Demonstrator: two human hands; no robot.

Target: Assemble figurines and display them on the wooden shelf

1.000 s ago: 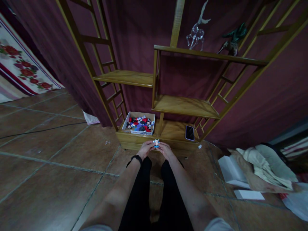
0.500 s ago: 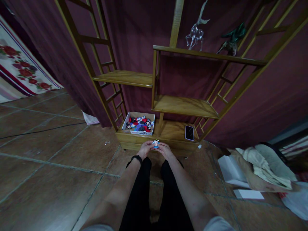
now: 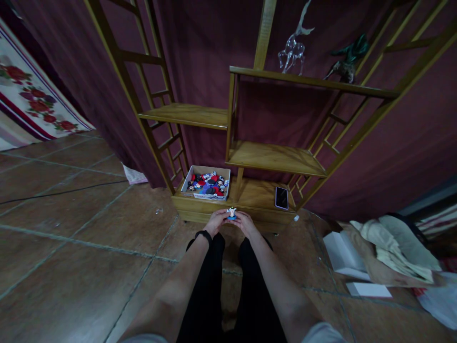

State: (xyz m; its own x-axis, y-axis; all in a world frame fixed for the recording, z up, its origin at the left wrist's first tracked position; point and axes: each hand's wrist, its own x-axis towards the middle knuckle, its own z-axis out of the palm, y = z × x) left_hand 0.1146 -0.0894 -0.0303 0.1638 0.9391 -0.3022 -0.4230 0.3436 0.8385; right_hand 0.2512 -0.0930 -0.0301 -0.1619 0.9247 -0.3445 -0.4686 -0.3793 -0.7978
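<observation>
Between my two hands is a small toy figurine with a blue base and a pale and dark upper part; its finer details are too small to read. My left hand, below a black wristband, pinches its left side. On the other side, the fingers of my right hand close on the figurine's right edge. Just beyond my hands, a shallow cardboard box holds several red, blue, black and white figurines. The box rests on the lowest level of a wooden shelf unit.
A phone lies on the lowest shelf at right. A clear deer ornament and a dark green statuette stand on the upper shelf. White boxes and piled cloth lie on the floor at right. A black cable crosses the tiles at left.
The view has shifted very slightly. Both hands keep hold of the figurine in nearly the same place, and the figurine looks slightly turned or tilted.
</observation>
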